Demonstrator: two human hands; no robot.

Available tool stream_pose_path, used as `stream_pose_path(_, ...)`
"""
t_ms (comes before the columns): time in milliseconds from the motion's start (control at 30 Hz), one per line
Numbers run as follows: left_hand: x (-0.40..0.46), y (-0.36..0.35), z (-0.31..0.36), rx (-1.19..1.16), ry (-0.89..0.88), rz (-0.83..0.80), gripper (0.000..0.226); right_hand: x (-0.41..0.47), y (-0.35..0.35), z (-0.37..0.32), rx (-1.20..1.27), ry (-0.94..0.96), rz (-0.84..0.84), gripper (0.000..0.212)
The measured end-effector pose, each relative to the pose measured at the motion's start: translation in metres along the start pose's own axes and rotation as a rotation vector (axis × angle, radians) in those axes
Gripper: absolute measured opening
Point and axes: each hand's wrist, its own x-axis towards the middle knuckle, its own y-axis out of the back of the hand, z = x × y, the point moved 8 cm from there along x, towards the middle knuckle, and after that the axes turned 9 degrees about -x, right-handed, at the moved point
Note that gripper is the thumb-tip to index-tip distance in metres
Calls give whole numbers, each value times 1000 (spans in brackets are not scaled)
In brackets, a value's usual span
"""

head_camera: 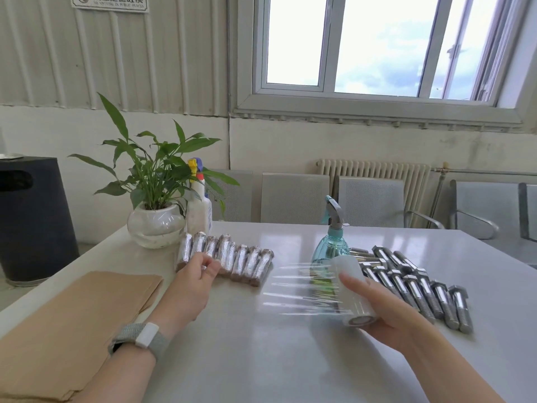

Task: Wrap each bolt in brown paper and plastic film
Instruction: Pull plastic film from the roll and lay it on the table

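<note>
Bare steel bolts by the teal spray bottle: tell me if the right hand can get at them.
Probably not yet: the bare steel bolts lie unobstructed beside the right hand, but it grips the plastic film roll.

- A white glossy table (261,359) fills the foreground.
- Behind it, a white wall (276,141), with ribbed pale panelling (130,53) above on the left carrying a sign (110,2).
- A large white-framed window (377,48) shows bright cloudy sky; daylight reflects off the table.
- A radiator (374,175) stands under the window.
- Grey metal chairs (369,202) line the wall.
- A black bin (32,219) stands far left.
</note>
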Motion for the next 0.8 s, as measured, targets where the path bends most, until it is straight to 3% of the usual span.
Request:
stream_pose_path(67,-1,2,1,1,-5,11,20,-1,-1,3,106,-39,-23,55)
stream_pose_path(233,2,13,0,15,24,18,20,-3,11,2,154,-60,62,63)
stream_pose_path(500,-2,34,8,40,36,-43,19,-16,21,-11,-38,-30,74,58)
stream_pose_path(800,-42,33,-10,280,149,-156,23,-57,48,4,-262,-200,127,70)
